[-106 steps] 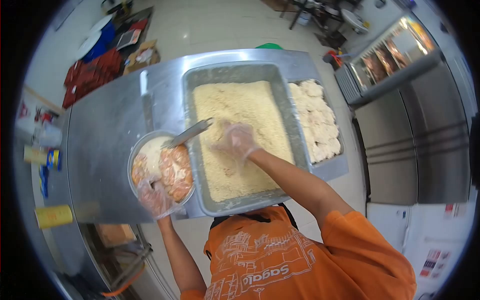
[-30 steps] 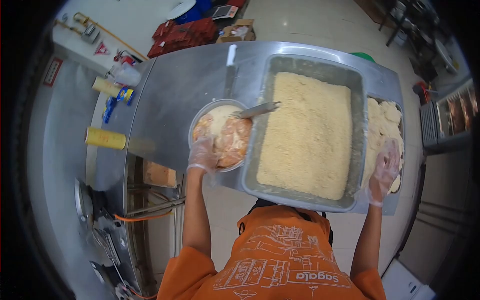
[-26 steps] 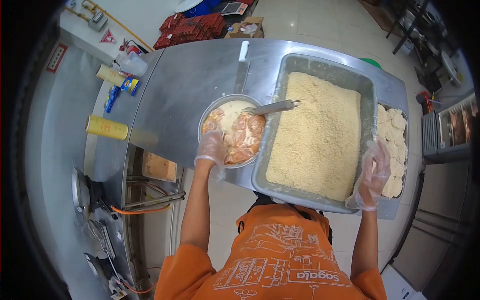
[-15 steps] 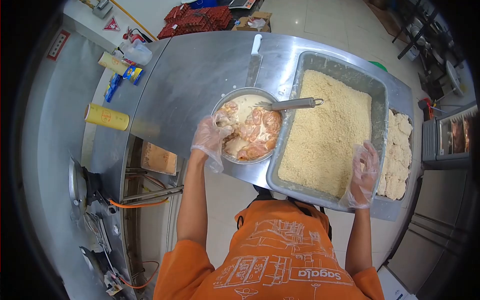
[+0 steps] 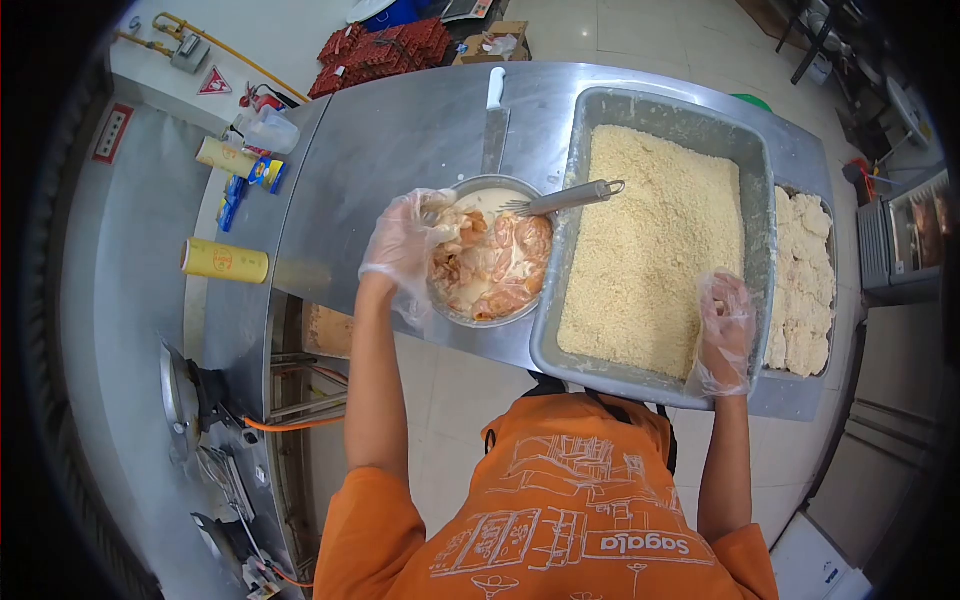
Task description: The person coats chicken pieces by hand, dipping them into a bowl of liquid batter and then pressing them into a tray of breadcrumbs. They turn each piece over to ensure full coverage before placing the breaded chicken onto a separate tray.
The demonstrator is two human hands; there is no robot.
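My left hand, in a clear plastic glove, is closed on a piece of battered meat at the left rim of a round metal bowl. More raw meat lies in pale batter inside. A whisk rests across the gap between the bowl and a large grey tub of pale crumbs. My right hand, also gloved, is at the tub's lower right, over the crumbs and near its wall. Its fingers are curled, and whether they hold anything is hidden.
A knife with a white handle lies behind the bowl on the metal table. A tray of coated pieces stands right of the tub. Yellow rolls are at the left. Red stacked items stand beyond the table.
My left hand has lifted and moved left toward the bowl's edge, drawing meat up from the batter. My right hand's fingers have curled in more. The view has shifted slightly.
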